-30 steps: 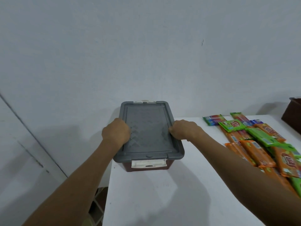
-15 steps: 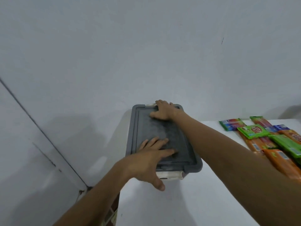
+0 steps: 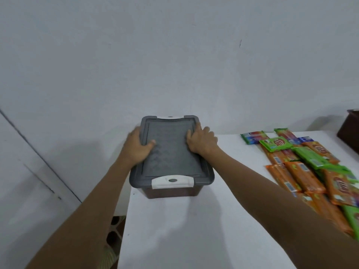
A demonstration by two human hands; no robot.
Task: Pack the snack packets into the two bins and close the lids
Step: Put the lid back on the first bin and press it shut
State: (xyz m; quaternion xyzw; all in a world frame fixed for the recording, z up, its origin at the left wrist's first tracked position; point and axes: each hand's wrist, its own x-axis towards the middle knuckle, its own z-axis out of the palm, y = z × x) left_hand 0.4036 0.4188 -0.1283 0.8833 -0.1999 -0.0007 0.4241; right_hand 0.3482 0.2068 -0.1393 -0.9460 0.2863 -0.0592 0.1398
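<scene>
Both hands [image 3: 136, 148] [image 3: 202, 141] now grip lid [image 3: 171, 152] sides, fingers [image 3: 196, 128] curled over edges.

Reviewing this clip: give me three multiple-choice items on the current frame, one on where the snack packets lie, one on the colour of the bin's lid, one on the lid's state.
1. Where do the loose snack packets lie?
A. on the table right of the bin
B. on the lid
C. on the floor

2. What colour is the lid?
A. white
B. grey
C. green

3. What is the lid's state on the bin?
A. off, beside the bin
B. propped upright
C. on the bin, a hand at each long side

Key: 1 A, they are spread on the table; 2 B, grey with white latches; 3 C, left hand and right hand grip its edges.
</scene>
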